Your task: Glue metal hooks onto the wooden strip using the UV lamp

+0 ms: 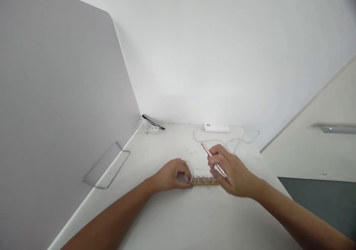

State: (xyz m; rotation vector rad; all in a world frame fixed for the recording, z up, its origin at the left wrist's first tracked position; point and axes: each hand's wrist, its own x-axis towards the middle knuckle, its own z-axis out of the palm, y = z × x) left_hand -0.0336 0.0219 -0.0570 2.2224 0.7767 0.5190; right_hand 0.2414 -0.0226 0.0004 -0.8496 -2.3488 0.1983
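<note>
My left hand [175, 174] grips the left end of a narrow wooden strip [206, 183] between thumb and fingers. Several small grey metal pieces [198, 180] stand in a row along that strip, which lies flat on the white table [178, 220]. Above its right end, my right hand [229, 170] is closed around a slim pink pen-like tool [205, 148]. The tool slants, with one tip pointing up and to the left. My right hand hides the far right end of the strip.
At the back, a white box-shaped device [217, 127] sits by the wall with a white cable [208, 140] trailing forward. A black curved object [152, 122] lies in the back left corner. A wire frame [107, 164] juts from the grey partition [63, 94] on the left.
</note>
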